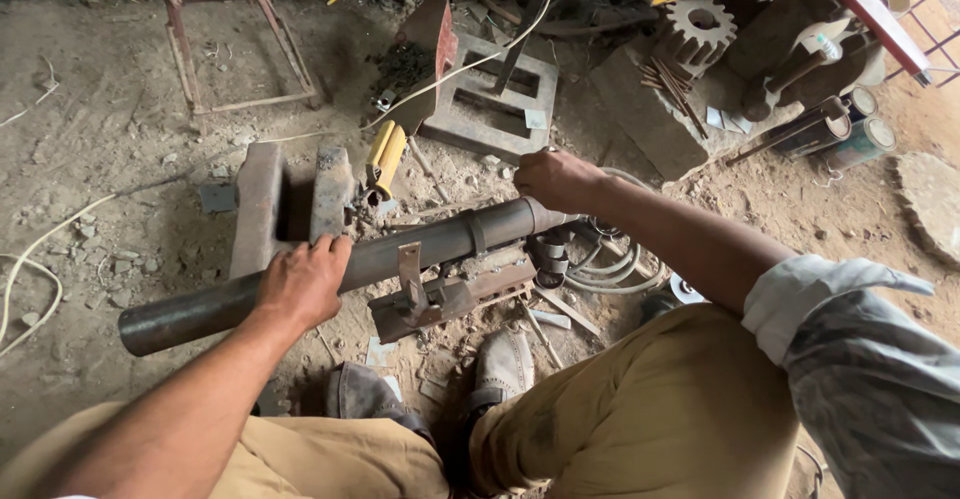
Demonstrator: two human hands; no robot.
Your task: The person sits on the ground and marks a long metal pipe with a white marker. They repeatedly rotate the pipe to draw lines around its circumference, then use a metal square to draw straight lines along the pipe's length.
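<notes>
At the bottom of the frame the person's knees in tan trousers and two worn shoes (500, 367) frame the work on the dirt floor (110, 109). Just above them, the left hand (302, 281) lies palm down with fingers curled over the long steel pipe (400, 254), pressing on it left of centre. The pipe runs from lower left to the middle of the frame, resting across a rusty bracket assembly (445, 294) with an upright tab touching its side. The right hand (556, 179) is closed around the pipe's far end, near the wider collar (478, 229). Judging by this, the pipe is seated and being steadied with both hands; no joining tool is in either hand, so any fixing seems yet to be done. To the left of the pipe sit two steel blocks (290, 199), with a yellow-handled holder (386, 157) beyond. Farther up lie a square metal frame (492, 104), a rusty rectangular frame (235, 39) at upper left, and a gear wheel (698, 27) at upper right.
</notes>
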